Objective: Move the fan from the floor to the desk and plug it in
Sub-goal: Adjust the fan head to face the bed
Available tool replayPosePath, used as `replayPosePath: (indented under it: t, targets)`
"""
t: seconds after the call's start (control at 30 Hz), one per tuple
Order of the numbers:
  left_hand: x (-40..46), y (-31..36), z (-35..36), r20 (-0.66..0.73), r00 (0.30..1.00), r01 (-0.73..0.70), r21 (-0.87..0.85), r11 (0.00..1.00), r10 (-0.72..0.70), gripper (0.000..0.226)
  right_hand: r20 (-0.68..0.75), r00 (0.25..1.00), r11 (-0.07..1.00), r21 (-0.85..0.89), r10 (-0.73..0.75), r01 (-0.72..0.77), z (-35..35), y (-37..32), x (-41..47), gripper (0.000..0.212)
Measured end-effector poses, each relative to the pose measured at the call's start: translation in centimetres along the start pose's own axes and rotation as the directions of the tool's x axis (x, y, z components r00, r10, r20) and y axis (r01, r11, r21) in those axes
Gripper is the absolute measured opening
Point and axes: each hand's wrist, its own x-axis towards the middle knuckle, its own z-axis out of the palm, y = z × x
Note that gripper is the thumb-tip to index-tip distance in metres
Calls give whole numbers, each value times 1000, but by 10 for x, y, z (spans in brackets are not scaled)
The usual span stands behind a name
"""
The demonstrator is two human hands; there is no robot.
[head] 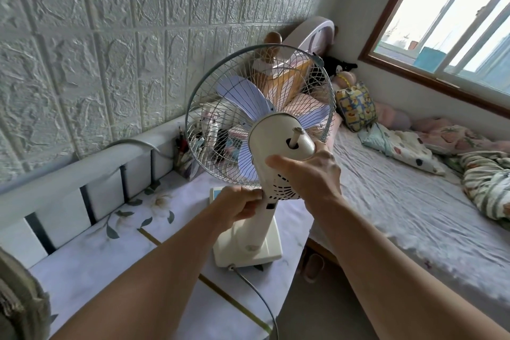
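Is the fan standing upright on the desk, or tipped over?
Upright: the fan stands with its base flat on the desk, both hands holding it near the motor housing.

My right hand (306, 171) covers the back of the fan (278, 135) motor housing, and my left hand (238, 204) hides part of the neck. The cord (256, 292) runs off the bottom edge, so its plug is out of sight. Behind the wire guard, the clutter on the table (110, 254) is too broken up to name. The bed (414, 201) is cut by the right edge. A blurred round shape (19, 303) at bottom left I cannot identify.
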Motion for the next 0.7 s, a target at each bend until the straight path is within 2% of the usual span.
replayPosePath:
  t: [0.07, 0.13, 0.2, 0.23, 0.3, 0.37, 0.4, 0.53, 0.7]
  targets:
    - [1, -3, -1, -45, 989, -136, 143, 980, 144, 15, 1, 1000, 1000, 1, -7, 7, 1, 0, -1, 82]
    - [1, -6, -1, -113, 948, -251, 308, 918, 297, 22, -1, 1000, 1000, -2, -11, 11, 1, 0, -1, 82]
    - [-1, -7, -2, -133, 910, -300, 443, 845, 393, 24, -3, 1000, 1000, 3, -5, 5, 1, 0, -1, 83]
    - [-2, -7, -2, -131, 904, -305, 467, 830, 406, 21, -1, 1000, 1000, 5, -3, 3, 1, -1, -1, 84]
    - [-3, -6, -5, -104, 925, -297, 402, 866, 365, 12, 1, 1000, 1000, 3, -3, 3, 0, -1, -2, 85]
    - [-3, -4, -6, -72, 949, -263, 348, 900, 306, 14, 0, 1000, 1000, -8, -6, 6, 0, -2, -3, 85]
    - [-3, -2, -6, -69, 948, -262, 385, 885, 311, 16, 0, 1000, 1000, -10, -9, 9, 1, -2, -3, 85]
    - [4, -1, -4, -57, 886, -324, 636, 701, 461, 33, 7, 1000, 1000, -4, 10, -10, 0, -1, -2, 84]
    - [7, -8, -2, -6, 773, -408, 761, 504, 634, 34, 7, 1000, 1000, -9, 13, -13, 0, -1, -1, 83]
